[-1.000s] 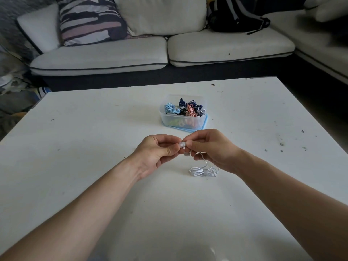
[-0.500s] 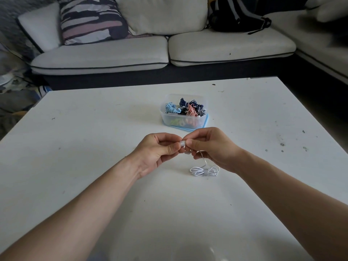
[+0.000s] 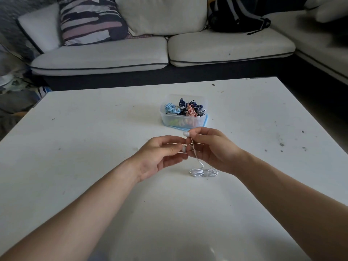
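1. From my remote seat I see both hands raised just above the white table [image 3: 94, 140], meeting near its middle.
2. The right hand [image 3: 212, 147] pinches a white earbud [image 3: 186, 133] between thumb and forefinger. The bud sticks out to the left of the fingertips, and the other fingers curl loosely beneath.
3. The left hand [image 3: 162, 153] pinches a second earbud [image 3: 183, 149] between thumb and forefinger. This one sits lower than the first and just beside the right hand's fingers.
4. Thin white wires run from both buds, cross in the gap between the two hands and drop towards the table.
5. The rest of the earphone cable [image 3: 204, 172] lies on the table as a small coiled bundle, below the right hand. A grey band binds its middle, and loops stick out on either side.
6. Just beyond the hands stands a clear plastic box [image 3: 180, 121], apart from both. It is filled with coiled cords [image 3: 190, 109] in light blue, dark blue and pink.
7. The box rests on a blue lid [image 3: 207, 119], which shows along its right and front edges.
8. Past the far edge of the table I see a pale sofa [image 3: 131, 55]. A striped cushion [image 3: 90, 21] is on its left and a black backpack [image 3: 235, 17] on its right.
9. Small dark specks dot the right side of the table.
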A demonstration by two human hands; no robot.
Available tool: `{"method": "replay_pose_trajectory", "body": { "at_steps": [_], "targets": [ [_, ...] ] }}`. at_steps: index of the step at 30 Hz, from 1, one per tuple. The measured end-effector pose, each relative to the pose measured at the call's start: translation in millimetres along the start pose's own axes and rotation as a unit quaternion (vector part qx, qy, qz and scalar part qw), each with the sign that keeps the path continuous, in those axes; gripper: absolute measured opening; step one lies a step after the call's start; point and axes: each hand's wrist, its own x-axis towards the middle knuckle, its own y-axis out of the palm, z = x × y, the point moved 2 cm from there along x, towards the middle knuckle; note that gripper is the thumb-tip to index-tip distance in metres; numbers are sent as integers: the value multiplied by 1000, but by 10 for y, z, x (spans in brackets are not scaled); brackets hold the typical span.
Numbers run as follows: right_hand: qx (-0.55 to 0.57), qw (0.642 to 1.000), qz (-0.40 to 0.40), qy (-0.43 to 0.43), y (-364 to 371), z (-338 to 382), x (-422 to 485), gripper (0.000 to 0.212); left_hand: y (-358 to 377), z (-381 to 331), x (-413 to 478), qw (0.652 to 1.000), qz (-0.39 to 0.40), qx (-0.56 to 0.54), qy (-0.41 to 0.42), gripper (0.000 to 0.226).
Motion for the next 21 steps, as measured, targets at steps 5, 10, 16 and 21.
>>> {"method": "replay_pose_trajectory", "body": {
  "at_steps": [5,10,16,21],
  "targets": [
    [37,998,-34,29,2,-19,28,13,-8,37,34,998,-49,-20,18,18],
    [-33,998,-32,51,1,-64,34,24,41,97,44,997,-72,15,36,16],
    [-201,979,-33,19,-16,-105,43,5,6,143,59,995,-96,24,33,20],
    [-249,968,-33,-22,-82,-96,48,4,-10,140,59,994,-108,17,18,17]
  ]
}}
